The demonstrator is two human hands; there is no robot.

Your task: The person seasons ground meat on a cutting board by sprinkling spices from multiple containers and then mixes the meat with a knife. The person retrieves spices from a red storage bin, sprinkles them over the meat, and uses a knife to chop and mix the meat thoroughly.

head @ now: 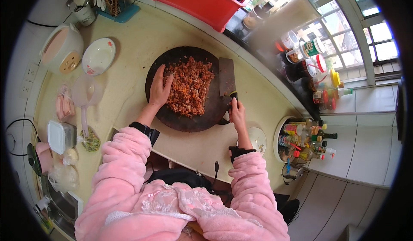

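Minced meat with orange bits (190,89) is spread in a thick patch on a dark round chopping board (211,112). My left hand (160,87) rests at the left edge of the mince, thumb apart from the fingers, with nothing gripped in it. Its fingertips look to touch the meat. My right hand (237,112) is closed around the black handle of a cleaver (226,76). The wide blade lies along the right side of the board, apart from the mince, and bits of meat cling to it.
Left of the board are a white bowl (98,56), a strainer or ladle-like plastic scoop (85,91) and a lidded container (61,137). A small plate (257,141) sits near my right forearm. Bottles crowd a round tray (277,137); a red bin (193,2) stands behind.
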